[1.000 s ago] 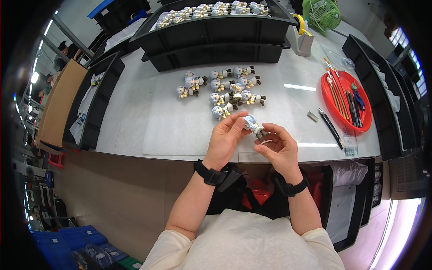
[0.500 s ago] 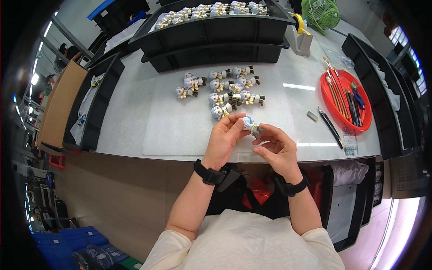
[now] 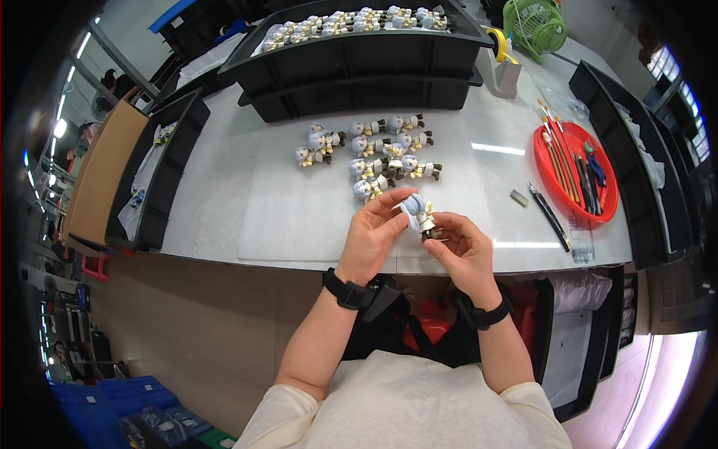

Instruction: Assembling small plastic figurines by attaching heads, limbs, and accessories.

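Between both hands, near the table's front edge, is a small figurine (image 3: pixel 423 217) with pale blue hair, a white outfit and dark feet. My left hand (image 3: pixel 373 233) pinches it by the hair at its upper left. My right hand (image 3: pixel 465 248) has thumb and fingers closed around its feet. Just beyond my hands several like figurines (image 3: pixel 367 146) lie on their sides on a white foam sheet (image 3: pixel 280 217). The closest of them, a lying figurine (image 3: pixel 366 188), is right above my left fingertips.
A black crate (image 3: pixel 359 75) full of figurines stands at the back. To the right are a red tray (image 3: pixel 537 161) with brushes and pens, a craft knife (image 3: pixel 550 217), a small grey block (image 3: pixel 519 197), a tape dispenser (image 3: pixel 502 78) and a green fan (image 3: pixel 534 28). Black bins (image 3: pixel 196 120) flank the table.
The figurine has turned in my hands, so its hair and white front show more. My right fingers have closed in on its feet. The other figurines lie as before.
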`<state>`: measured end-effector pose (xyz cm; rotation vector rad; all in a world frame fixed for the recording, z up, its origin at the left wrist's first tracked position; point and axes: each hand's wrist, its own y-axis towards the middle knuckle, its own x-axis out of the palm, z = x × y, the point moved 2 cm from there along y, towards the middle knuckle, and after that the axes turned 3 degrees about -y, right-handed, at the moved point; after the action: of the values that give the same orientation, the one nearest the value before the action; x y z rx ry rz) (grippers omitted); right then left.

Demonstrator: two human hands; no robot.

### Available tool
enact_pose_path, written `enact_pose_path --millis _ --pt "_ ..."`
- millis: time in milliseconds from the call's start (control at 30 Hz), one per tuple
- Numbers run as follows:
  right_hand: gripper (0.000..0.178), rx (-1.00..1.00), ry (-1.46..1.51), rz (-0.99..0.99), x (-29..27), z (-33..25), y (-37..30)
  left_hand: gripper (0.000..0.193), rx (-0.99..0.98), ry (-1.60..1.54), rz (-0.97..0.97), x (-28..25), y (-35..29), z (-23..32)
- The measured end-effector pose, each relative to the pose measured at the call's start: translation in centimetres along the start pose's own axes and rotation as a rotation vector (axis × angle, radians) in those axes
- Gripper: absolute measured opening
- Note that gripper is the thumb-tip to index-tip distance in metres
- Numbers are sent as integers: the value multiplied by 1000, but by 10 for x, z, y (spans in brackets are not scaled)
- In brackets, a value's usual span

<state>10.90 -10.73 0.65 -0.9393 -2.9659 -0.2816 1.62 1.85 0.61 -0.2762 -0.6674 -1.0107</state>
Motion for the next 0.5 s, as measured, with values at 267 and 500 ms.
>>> enact_pose_path --millis 267,500 --pt "34 -24 -34 14 0 -2 -2 36 2 -29 -20 1 -1 0" --pt "28 14 -23 13 -2 6 -1 45 54 30 -22 1 -2 -2"
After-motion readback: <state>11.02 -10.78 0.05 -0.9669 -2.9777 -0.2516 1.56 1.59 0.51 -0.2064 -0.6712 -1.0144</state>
